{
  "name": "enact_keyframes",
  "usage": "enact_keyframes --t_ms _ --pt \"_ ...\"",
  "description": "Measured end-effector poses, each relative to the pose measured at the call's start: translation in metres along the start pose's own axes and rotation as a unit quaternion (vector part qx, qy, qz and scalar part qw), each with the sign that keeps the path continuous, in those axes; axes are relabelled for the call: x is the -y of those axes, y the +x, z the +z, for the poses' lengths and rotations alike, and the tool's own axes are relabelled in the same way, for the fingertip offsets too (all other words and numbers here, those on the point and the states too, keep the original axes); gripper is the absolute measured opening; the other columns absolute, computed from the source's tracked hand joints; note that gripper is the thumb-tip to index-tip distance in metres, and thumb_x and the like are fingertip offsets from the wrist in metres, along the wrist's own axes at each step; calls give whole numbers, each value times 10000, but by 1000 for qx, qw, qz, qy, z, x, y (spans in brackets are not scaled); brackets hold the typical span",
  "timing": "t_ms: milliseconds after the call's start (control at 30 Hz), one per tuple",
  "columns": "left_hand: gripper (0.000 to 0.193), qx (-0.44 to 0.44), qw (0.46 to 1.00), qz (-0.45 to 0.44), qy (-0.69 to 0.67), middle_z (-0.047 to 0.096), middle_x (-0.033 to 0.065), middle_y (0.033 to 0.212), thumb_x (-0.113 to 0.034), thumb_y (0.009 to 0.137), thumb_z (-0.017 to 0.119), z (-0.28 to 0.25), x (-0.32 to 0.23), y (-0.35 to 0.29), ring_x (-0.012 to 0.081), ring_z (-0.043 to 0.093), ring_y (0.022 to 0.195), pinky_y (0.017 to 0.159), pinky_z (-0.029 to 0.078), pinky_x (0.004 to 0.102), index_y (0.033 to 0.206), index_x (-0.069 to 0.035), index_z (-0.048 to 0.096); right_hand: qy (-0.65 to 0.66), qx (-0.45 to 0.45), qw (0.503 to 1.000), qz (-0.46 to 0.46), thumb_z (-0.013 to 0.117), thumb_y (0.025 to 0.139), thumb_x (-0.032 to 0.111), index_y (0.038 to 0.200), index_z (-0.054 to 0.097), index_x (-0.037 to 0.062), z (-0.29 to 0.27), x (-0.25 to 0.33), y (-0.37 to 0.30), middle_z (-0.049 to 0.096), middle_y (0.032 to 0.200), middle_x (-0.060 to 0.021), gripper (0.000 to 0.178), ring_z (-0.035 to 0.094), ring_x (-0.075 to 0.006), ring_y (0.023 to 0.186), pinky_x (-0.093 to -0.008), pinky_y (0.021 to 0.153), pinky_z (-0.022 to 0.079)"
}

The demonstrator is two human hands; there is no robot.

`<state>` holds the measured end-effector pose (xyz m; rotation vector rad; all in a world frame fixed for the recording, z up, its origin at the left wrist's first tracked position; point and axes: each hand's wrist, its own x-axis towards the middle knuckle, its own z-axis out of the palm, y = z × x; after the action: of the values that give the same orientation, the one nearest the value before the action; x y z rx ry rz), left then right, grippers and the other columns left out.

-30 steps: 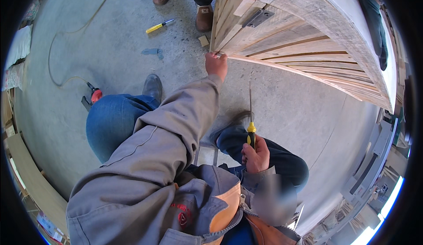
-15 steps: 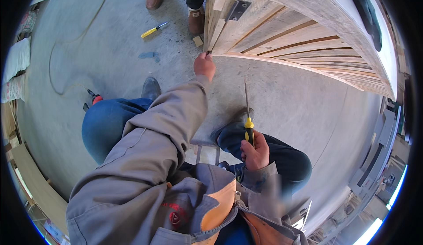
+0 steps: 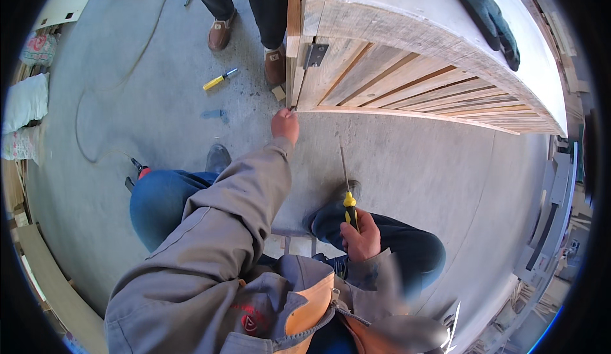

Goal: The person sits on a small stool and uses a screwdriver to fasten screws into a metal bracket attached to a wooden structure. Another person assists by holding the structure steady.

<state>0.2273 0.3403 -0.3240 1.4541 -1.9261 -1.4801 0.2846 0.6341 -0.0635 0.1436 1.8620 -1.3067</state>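
My left hand (image 3: 285, 125) reaches forward, its fingers closed at the bottom corner of a slatted wooden piece (image 3: 391, 77). Whatever small thing they pinch there is hidden. Above that corner, a dark metal hinge (image 3: 316, 55) is fixed to the wood. In my right hand (image 3: 362, 235), over my right knee, is a screwdriver (image 3: 350, 202) with a yellow and black handle. Its long thin shaft points up and away from me, apart from the wood.
A second yellow screwdriver (image 3: 216, 83) lies on the concrete floor near another person's brown shoes (image 3: 220, 34). A gloved hand (image 3: 487, 16) rests on the piece's white top. At left, a red and black tool (image 3: 139, 169) with a cable lies beside my knee.
The view has tilted up, showing more of the white top and the gloved hand. My left hand stays at the wood's corner, and my right still holds the screwdriver.
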Motion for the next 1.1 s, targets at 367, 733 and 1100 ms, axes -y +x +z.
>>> enact_keyframes --t_ms 367,733,1100 --pt "400 43 996 22 -74 724 204 1085 -178 812 744 2 -5 -1 276 705 1005 857 542 351 1147 35 690 28 -11 999 -29 643 861 81 1253 557 -50 -1 -3 -6 623 823 -30 422 536 -75 623 -238 565 447" --pt "280 15 995 23 -95 737 137 926 -156 804 749 -26 -19 2 206 692 859 784 531 320 1018 22 722 -15 -21 997 -72 666 840 125 1254 578 -47 -8 -19 -6 660 869 -68 456 600 -108 674 -275 604 492" --pt "214 -33 986 -53 -152 711 48 934 -140 861 712 -49 22 -5 162 639 839 697 491 322 1063 -71 727 -52 -1 996 -77 687 842 124 1268 577 -19 -3 -20 -9 669 870 -67 464 609 -117 677 -290 587 500"
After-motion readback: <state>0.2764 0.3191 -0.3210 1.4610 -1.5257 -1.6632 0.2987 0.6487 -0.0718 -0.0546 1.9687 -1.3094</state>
